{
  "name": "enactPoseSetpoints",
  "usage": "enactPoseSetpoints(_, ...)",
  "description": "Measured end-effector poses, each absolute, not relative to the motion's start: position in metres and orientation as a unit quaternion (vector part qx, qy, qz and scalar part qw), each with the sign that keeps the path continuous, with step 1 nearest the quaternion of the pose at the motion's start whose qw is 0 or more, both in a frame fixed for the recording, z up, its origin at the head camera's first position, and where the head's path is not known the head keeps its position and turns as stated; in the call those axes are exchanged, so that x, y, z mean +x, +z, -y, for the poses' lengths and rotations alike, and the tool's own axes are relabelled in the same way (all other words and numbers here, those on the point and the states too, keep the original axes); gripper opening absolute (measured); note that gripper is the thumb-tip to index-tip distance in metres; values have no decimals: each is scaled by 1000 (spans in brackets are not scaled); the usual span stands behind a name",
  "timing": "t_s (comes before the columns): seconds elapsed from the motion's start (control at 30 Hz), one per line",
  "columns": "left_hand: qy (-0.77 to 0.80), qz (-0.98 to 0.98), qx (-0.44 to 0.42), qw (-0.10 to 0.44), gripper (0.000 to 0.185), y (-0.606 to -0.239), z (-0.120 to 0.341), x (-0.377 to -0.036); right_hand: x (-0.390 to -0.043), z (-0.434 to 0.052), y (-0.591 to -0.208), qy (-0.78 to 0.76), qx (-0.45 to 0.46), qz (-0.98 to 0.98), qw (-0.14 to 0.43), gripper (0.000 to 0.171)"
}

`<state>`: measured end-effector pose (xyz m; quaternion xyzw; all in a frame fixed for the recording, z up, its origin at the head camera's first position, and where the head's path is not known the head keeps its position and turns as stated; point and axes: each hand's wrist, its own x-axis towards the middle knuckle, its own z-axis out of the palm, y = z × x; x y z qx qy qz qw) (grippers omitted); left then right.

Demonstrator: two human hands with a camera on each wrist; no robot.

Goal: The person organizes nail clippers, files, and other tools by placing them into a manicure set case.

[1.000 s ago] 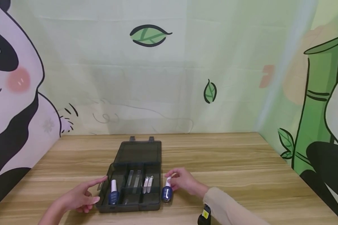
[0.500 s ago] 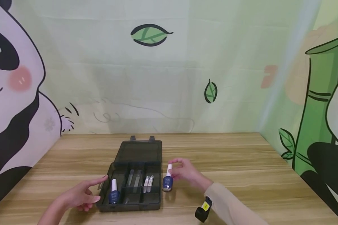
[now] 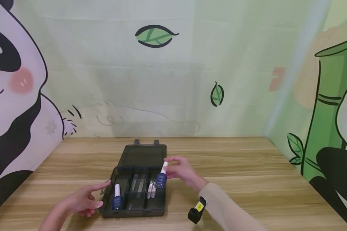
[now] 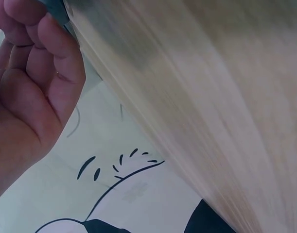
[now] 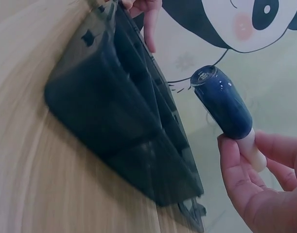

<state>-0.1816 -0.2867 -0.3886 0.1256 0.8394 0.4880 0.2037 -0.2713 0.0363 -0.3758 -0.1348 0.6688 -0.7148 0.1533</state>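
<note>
A dark, see-through plastic box (image 3: pixel 124 211) lies open on the wooden table (image 3: pixel 248 166), its lid (image 3: pixel 143 155) folded back. My right hand (image 3: pixel 180 170) pinches the white cap of a dark blue nail polish bottle (image 3: pixel 161 179) and holds it above the box's right compartment. The right wrist view shows that bottle (image 5: pixel 223 104) in the air beside the box (image 5: pixel 119 136). A second blue bottle (image 3: pixel 117 199) lies in the left compartment. Nail files (image 3: pixel 137 184) and clippers (image 3: pixel 151 189) lie in the middle ones. My left hand (image 3: pixel 82 200) rests against the box's left wall, forefinger stretched out, other fingers loosely curled.
Printed panda and bamboo screens (image 3: pixel 173 73) close off the table at the back and on both sides. A black and yellow wrist camera (image 3: pixel 197 210) hangs under my right sleeve. Bare wood lies to the right of the box.
My right hand has lifted the blue bottle off the table right of the box and carried it left, over the box's right compartment. The left hand has stayed put.
</note>
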Motion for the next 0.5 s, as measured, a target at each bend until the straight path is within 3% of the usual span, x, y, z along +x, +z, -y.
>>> enactPoseSetpoints(0.5, 490, -839, 130, 198, 72, -390, 289, -182, -272, 15, -377, -750, -121, -637, 130, 31)
